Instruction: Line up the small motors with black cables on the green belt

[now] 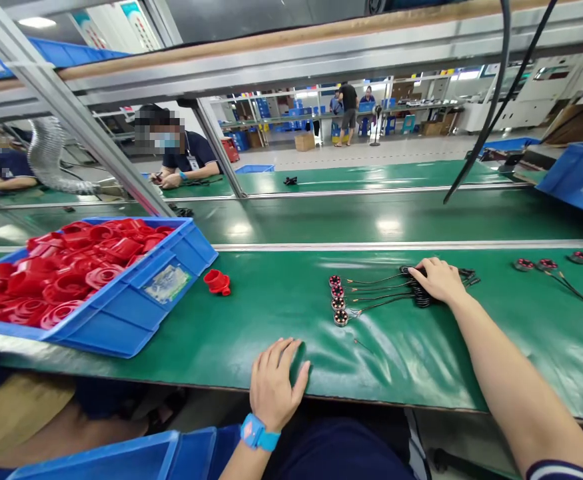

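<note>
My left hand (274, 380) lies flat on the near edge of the green mat (271, 320), fingers spread, holding nothing; a blue watch is on its wrist. My right hand (437, 279) reaches out over the mat, its fingers curled down onto the black connector ends (421, 297) of several wired small motors. The round motors (338, 299) lie in a short row left of that hand, thin wires running to it. A single red plastic cap (217, 281) sits on the mat further left.
A tilted blue bin (176, 267) full of red plastic caps stands at the left. More wired motors (546, 265) lie at the right. Behind runs a green conveyor belt (371, 223); co-workers sit across it. Black cables (491, 107) hang at upper right beside another blue bin (578, 177).
</note>
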Demonstrator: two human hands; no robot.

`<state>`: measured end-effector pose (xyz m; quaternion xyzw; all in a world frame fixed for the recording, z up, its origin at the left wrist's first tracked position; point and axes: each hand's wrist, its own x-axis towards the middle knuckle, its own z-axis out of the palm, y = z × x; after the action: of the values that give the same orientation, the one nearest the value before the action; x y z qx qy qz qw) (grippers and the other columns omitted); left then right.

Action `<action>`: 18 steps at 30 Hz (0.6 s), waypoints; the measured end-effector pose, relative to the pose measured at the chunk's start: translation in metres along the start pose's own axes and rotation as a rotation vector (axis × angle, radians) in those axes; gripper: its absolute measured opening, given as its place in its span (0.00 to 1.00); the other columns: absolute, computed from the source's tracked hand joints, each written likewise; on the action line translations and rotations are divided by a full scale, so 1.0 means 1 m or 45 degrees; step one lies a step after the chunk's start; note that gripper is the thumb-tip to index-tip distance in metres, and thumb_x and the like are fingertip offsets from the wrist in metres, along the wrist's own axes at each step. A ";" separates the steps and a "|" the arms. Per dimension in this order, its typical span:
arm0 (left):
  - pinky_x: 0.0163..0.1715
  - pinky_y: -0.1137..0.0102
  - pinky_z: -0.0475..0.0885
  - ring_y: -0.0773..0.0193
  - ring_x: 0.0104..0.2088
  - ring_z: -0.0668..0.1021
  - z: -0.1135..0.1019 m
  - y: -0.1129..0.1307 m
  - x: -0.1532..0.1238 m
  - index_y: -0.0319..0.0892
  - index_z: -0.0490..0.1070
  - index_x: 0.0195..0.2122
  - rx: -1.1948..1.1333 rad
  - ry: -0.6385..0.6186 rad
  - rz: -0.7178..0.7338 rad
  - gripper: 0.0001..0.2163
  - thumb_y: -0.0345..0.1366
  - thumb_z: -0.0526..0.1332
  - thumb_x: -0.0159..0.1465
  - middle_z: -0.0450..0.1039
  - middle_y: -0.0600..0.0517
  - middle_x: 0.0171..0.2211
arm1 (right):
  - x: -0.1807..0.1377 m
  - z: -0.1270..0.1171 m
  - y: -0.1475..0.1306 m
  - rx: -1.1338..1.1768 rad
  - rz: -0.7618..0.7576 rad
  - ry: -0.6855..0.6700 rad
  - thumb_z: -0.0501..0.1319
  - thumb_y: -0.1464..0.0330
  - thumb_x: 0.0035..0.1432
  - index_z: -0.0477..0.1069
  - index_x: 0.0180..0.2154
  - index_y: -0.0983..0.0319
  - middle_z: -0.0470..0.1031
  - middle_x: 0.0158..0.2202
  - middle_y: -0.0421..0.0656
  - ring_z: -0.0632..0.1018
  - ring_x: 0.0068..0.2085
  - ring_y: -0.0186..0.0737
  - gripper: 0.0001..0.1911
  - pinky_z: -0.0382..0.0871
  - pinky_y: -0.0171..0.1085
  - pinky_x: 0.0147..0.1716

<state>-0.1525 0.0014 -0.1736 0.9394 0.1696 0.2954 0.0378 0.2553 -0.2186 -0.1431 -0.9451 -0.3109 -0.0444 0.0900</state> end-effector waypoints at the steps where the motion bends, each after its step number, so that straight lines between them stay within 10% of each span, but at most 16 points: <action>1: 0.53 0.59 0.63 0.52 0.53 0.72 0.000 0.000 -0.001 0.44 0.70 0.54 -0.002 -0.017 -0.002 0.14 0.41 0.54 0.71 0.71 0.47 0.52 | 0.000 0.000 0.001 0.020 -0.003 -0.023 0.44 0.45 0.65 0.71 0.46 0.61 0.72 0.51 0.53 0.70 0.54 0.57 0.31 0.62 0.58 0.55; 10: 0.50 0.60 0.63 0.52 0.53 0.71 -0.004 -0.003 -0.002 0.45 0.69 0.54 0.021 -0.072 0.027 0.14 0.41 0.55 0.71 0.70 0.47 0.53 | -0.015 -0.034 0.054 0.342 -0.363 -0.637 0.64 0.38 0.43 0.45 0.71 0.62 0.45 0.71 0.46 0.51 0.70 0.54 0.63 0.49 0.47 0.69; 18: 0.50 0.60 0.64 0.53 0.53 0.72 -0.001 -0.009 -0.004 0.45 0.69 0.54 0.069 -0.066 0.083 0.14 0.40 0.55 0.70 0.69 0.48 0.53 | -0.035 -0.029 0.053 0.154 -0.277 -0.542 0.65 0.38 0.44 0.46 0.71 0.57 0.48 0.71 0.47 0.52 0.70 0.56 0.60 0.47 0.58 0.67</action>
<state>-0.1583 0.0087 -0.1766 0.9525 0.1457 0.2672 0.0069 0.2575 -0.2863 -0.1274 -0.8870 -0.4249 0.1651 0.0735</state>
